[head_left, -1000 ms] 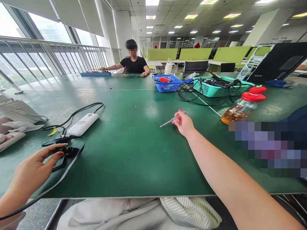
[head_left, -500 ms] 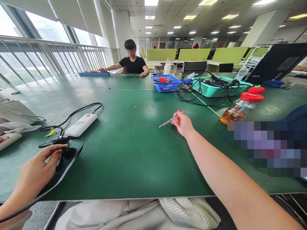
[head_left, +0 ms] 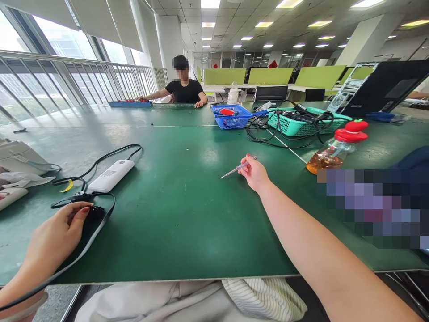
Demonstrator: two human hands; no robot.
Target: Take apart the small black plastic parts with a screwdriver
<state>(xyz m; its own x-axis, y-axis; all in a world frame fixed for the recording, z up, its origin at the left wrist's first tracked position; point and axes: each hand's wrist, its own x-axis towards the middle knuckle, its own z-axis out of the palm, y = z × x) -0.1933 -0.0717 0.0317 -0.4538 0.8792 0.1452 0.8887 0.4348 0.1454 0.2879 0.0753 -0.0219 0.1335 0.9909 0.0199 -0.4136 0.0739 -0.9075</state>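
My right hand (head_left: 254, 173) is closed round the clear handle of a thin screwdriver (head_left: 231, 171). Its metal shaft points left and slightly down, over the green tabletop. At the left, my left hand (head_left: 58, 230) pinches a small black object (head_left: 97, 212) between thumb and fingers; much of it is hidden by the hand, and I cannot make out its kind. A flat black cord (head_left: 103, 223) loops around that object and runs down past my wrist. Beyond it lies a white power bank (head_left: 112, 175) with a black cable (head_left: 100, 160) plugged into its far end.
A blue basket (head_left: 231, 121) and a green basket (head_left: 291, 128) full of black cables stand at the far right. Nearer is a red-lidded bottle (head_left: 326, 156) of amber liquid. White items (head_left: 23, 154) lie at the left edge. Across the table sits a person (head_left: 182, 91).
My left thumb and fingers have closed further over the black object, hiding more of it. The view has shifted slightly; my right hand keeps the screwdriver in much the same pose.
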